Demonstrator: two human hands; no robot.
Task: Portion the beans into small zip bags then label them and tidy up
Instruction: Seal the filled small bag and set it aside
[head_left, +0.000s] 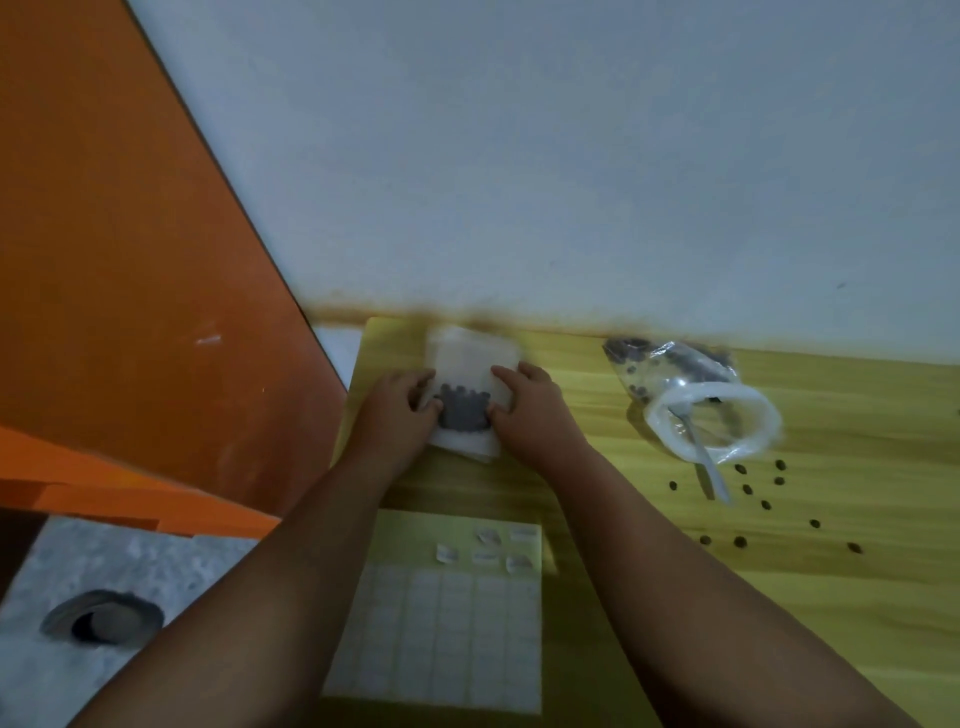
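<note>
While both hands are gripping it, the small zip bag (470, 364) is lying on the yellow worktop (831, 415) at the upper centre of the frame. The left hand (402, 410) is pinching its left edge and the right hand (524, 410) its right edge, with a dark clump of beans (464, 413) sitting between them. Blur is hiding whether the zip is sealed — if it is gaping, any tilt or squeeze is risking beans rolling out to join the loose beans (746, 488) lying scattered at right. The big plastic bag (691, 395) at upper right is lying open-mouthed with a spoon (701, 457) sticking out, so a sweeping forearm is threatening more spill — and could be dragging the label sheet (441, 623) at lower centre.
</note>
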